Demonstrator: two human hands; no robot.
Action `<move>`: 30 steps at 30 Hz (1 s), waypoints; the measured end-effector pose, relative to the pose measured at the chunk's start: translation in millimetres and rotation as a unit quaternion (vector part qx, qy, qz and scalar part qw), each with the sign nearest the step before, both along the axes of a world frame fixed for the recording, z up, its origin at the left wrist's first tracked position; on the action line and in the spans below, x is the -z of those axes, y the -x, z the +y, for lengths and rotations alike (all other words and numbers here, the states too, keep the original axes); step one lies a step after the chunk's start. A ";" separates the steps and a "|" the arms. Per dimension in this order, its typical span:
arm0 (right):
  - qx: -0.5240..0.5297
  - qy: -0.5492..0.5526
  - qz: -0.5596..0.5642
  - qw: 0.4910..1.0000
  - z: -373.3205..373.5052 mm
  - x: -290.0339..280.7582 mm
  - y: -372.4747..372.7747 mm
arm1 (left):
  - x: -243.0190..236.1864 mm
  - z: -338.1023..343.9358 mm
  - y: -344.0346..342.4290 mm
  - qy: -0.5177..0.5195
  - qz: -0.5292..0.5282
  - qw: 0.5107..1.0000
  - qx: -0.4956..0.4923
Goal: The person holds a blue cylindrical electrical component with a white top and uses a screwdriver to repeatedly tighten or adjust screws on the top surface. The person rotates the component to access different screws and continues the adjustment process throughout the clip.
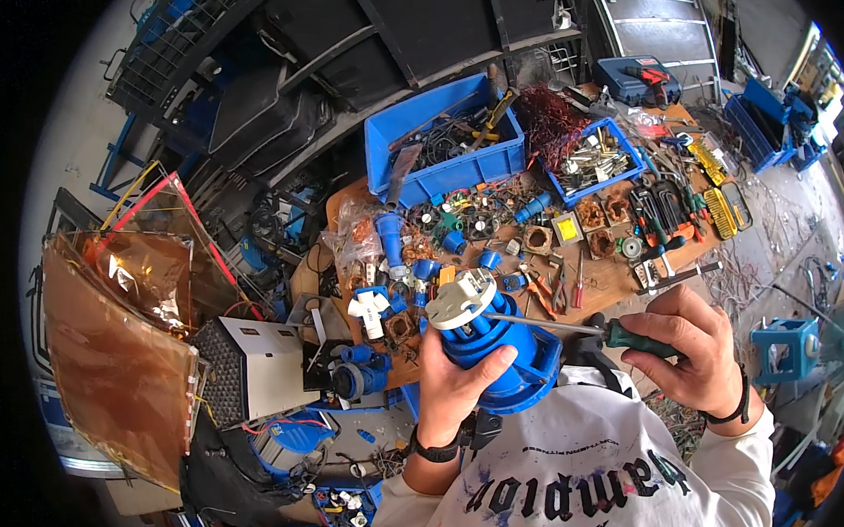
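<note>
Just above the person's chest, the left hand [454, 383] is wrapped tight around a blue industrial plug [499, 349] with a white face, holding it upright. Beside it, the right hand [690, 347] is closed on the green handle of a screwdriver [592, 327], whose shaft reaches left to the plug's white top. Beyond lies the cluttered wooden bench [618, 280] with a blue bin [446, 142] of tools.

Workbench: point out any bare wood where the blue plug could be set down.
The workbench shows bare wood only along its near edge, between the orange-handled pliers and the metal bar, just beyond the screwdriver. Everywhere behind is crowded: blue connectors, copper coils, the two blue bins.
</note>
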State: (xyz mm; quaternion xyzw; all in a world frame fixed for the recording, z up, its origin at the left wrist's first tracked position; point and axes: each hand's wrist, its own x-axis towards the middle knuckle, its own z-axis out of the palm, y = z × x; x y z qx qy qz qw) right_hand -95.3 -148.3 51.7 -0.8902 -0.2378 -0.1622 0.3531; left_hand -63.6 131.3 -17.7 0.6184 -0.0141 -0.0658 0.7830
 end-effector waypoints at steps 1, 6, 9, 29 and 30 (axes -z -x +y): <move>0.000 0.005 -0.011 1.000 -0.3 0.1 0.0 | 0.2 -0.4 -0.5 -0.006 -0.004 1.000 0.002; 0.004 0.026 -0.057 0.998 -1.6 1.5 1.1 | 1.4 -0.8 0.9 -0.014 -0.024 1.000 0.000; 0.004 0.045 -0.092 0.995 -2.3 2.5 2.0 | 0.4 -0.3 3.1 0.003 -0.015 1.000 0.011; -0.065 0.041 -0.071 0.994 -14.0 -29.5 -23.5 | -10.5 6.6 -10.0 -0.033 -0.004 0.995 0.090; -0.074 0.050 -0.071 0.993 -13.6 -29.8 -26.7 | -11.3 7.3 -10.3 -0.038 -0.003 0.996 0.084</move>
